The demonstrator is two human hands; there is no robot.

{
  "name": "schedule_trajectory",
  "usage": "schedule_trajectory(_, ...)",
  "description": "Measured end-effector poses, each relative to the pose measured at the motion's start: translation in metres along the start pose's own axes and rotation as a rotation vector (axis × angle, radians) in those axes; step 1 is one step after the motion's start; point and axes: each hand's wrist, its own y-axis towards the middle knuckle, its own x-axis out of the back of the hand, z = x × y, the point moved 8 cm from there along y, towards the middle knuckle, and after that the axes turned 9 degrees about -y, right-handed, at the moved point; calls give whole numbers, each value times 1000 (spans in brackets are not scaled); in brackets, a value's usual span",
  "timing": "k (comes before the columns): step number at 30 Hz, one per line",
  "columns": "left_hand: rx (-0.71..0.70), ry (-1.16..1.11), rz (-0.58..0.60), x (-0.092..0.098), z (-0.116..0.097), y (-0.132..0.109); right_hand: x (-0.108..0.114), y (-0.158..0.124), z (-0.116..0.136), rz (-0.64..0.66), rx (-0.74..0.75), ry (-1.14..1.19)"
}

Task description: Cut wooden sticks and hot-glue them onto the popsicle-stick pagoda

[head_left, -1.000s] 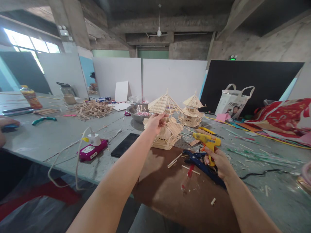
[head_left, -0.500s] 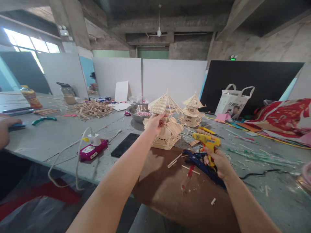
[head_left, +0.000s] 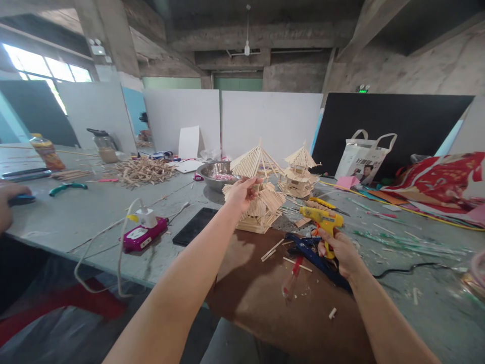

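A pagoda model (head_left: 261, 215) built of thin wooden sticks stands in front of me, with a pointed roof above a wider lower roof. Between those two roofs, my left hand (head_left: 243, 194) is closed at the model's upper storey; its fingertips are partly hidden. My right hand (head_left: 341, 253) is wrapped round the handle of a yellow hot glue gun (head_left: 322, 217), whose nozzle points left toward the model. Below the glue gun lies a dark blue tool (head_left: 312, 255). Loose sticks (head_left: 272, 249) and a red-handled tool (head_left: 293, 275) rest on the brown board (head_left: 257, 298).
Behind stands a second stick pagoda (head_left: 299, 177) beside a metal bowl (head_left: 215, 174). To the left are a stick pile (head_left: 146, 171), a purple power strip (head_left: 144, 235) with a white cable, and a black tablet (head_left: 197, 226). Another person's hand (head_left: 9, 202) shows at the left edge.
The view has shifted very slightly. Both hands, the glue gun and the pagoda model keep their places relative to each other.
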Motion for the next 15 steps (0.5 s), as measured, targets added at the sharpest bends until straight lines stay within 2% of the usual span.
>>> schedule_trajectory(5,-23,64,-16,11,9,-26,0,-2,0,-5,-16,21)
schedule_trajectory(8,-125,196,-54,19,14,-48,-1,-3,3,-6,18,-3)
schedule_trajectory(10,-211,354,-64,20,18,-60,0,-3,6,-30,43,-21)
schedule_trajectory(15,-402,934,-17,11,28,-78,1,-7,14,-97,129,-37)
